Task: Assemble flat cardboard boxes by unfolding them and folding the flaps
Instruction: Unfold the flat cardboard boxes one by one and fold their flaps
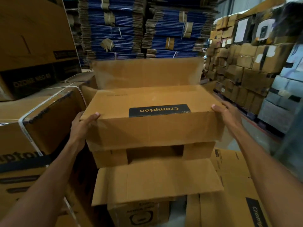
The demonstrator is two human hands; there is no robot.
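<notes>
A brown cardboard box point(152, 126) with a black "Crompton" label is held up in front of me, opened into shape. My left hand point(83, 126) grips its near left corner, thumb on the top panel. My right hand point(224, 112) holds the near right corner. A long flap point(147, 72) stands up at the far side. Near flaps point(157, 179) hang open below, with two short side flaps point(109, 157) folded inward around a gap.
Strapped brown cartons point(37, 125) stand at left, a big carton point(32, 38) above them. Flat Crompton box blanks point(234, 194) lie at lower right. Bundles of flat blue cardboard point(139, 27) are stacked behind. Stacked small cartons point(242, 66) fill the right.
</notes>
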